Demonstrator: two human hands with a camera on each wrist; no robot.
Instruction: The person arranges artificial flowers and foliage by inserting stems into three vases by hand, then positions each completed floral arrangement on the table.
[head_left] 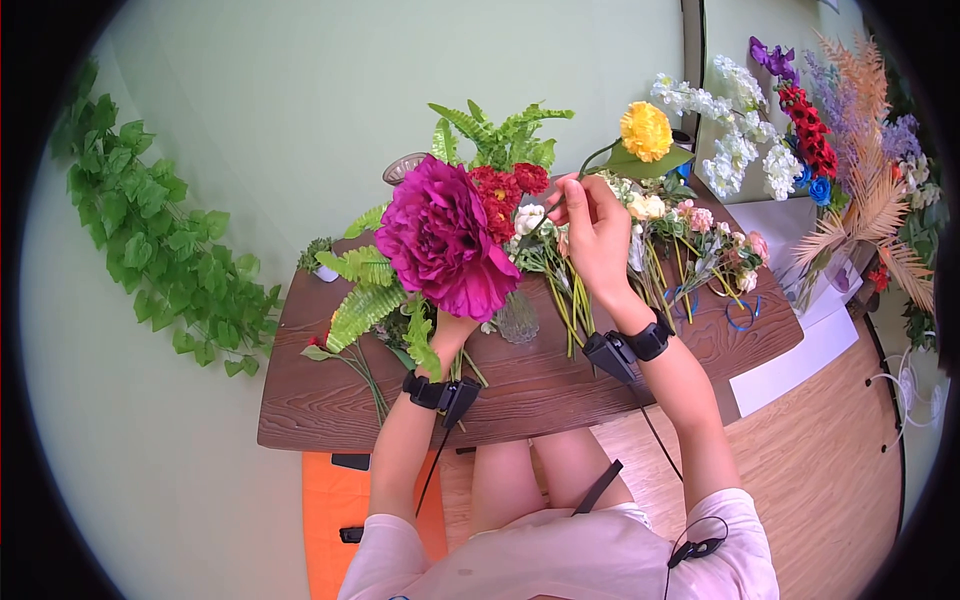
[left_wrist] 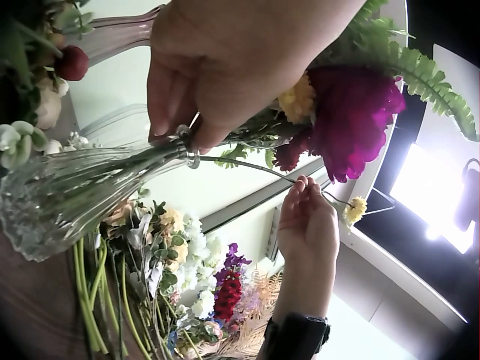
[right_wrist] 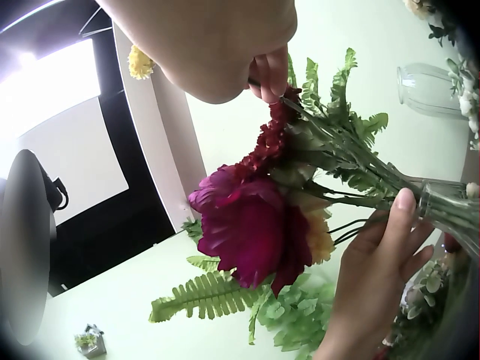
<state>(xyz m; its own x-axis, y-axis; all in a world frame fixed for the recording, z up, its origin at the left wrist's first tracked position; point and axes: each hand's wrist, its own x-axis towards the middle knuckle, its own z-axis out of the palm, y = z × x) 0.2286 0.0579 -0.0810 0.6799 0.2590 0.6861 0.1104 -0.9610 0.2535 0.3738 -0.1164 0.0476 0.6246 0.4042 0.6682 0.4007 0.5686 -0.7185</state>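
A clear ribbed glass vase [left_wrist: 71,191] holds green stems, with a large purple flower [head_left: 447,238], small red flowers [head_left: 497,200] and fern leaves above it. My left hand [left_wrist: 232,60] grips the vase's neck at the rim, its thumb lying against the stems in the right wrist view; the purple flower mostly hides this hand in the head view. To the right of the bouquet, my right hand [head_left: 600,240] pinches the thin stem of a yellow flower [head_left: 646,131]. That stem bends, and in the left wrist view it reaches toward the vase rim.
Cut stems with white and pink flowers [head_left: 700,220] lie on the right of the brown table [head_left: 560,400]. Red-tipped stems [head_left: 360,375] lie at the left, near a small potted plant [head_left: 325,270]. Tall flowers [head_left: 810,135] stand beyond the right side; ivy hangs on the left wall.
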